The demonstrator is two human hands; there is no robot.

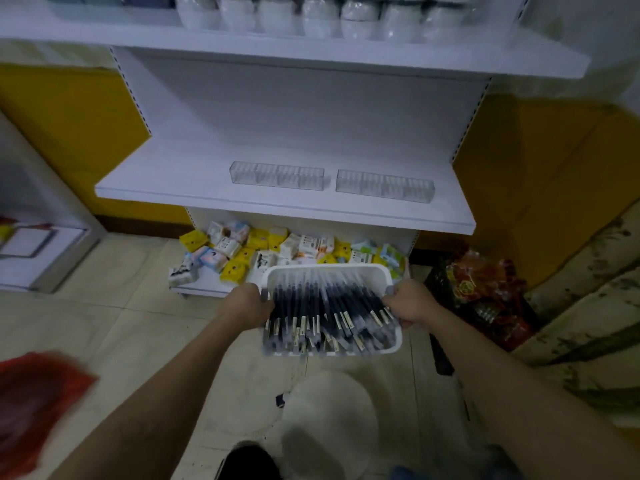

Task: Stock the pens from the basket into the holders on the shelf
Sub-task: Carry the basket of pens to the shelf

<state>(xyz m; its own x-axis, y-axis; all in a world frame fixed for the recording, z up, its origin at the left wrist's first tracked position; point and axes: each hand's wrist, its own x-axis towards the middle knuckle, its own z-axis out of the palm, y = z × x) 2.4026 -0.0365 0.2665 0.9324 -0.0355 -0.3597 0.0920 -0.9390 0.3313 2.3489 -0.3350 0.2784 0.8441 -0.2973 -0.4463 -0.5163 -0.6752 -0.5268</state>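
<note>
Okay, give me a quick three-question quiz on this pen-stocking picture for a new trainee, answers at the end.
1. How many clear holders stand on the middle shelf?
2. Multiple choice: the white basket of pens is held by A) one hand at the near edge, B) one hand underneath, C) a hand at each side.
3. True or false: the holders already contain pens.

Key
1. Two, side by side.
2. C: the left hand and the right hand each grip a side of the basket.
3. False: both holders look empty.
</note>
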